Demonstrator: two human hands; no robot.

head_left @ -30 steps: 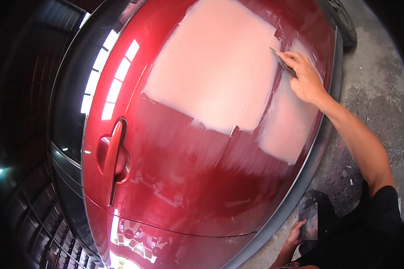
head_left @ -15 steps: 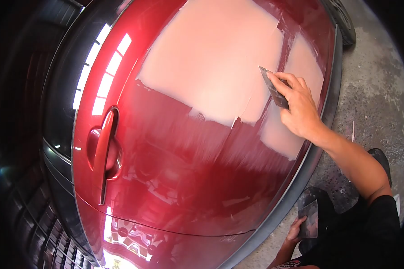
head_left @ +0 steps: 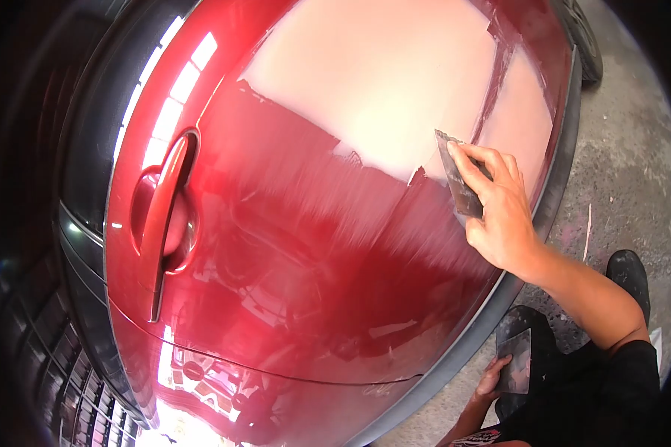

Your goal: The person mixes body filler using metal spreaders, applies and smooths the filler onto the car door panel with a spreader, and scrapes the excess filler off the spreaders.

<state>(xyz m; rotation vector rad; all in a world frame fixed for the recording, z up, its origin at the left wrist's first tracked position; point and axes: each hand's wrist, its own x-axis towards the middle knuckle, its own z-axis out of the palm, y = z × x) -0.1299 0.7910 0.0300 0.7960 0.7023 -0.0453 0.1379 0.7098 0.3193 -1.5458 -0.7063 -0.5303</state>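
My right hand [head_left: 499, 208] pinches a thin, flat spreader [head_left: 461, 175] with a putty-smeared blade. The blade's upper tip is at the lower right part of a large pale filler patch [head_left: 373, 82] on the red car door [head_left: 313, 276]. Beside that hand lies a narrower pale patch [head_left: 525, 112], partly hidden by it. Low in the view, my left hand [head_left: 490, 376] grips the side of a flat, rectangular, see-through plate [head_left: 516, 361], away from the door.
The door handle [head_left: 168, 201] is at the left, beside the dark window [head_left: 89, 156]. A grey sill [head_left: 492, 313] runs along the door's lower edge. A wheel [head_left: 585, 45] stands at the upper right. A dark shoe [head_left: 628, 283] rests on the concrete floor [head_left: 619, 171].
My right hand and the spreader have come down from the upper right of the patches to the large patch's lower corner. My left hand still holds the plate. The view has shifted slightly.
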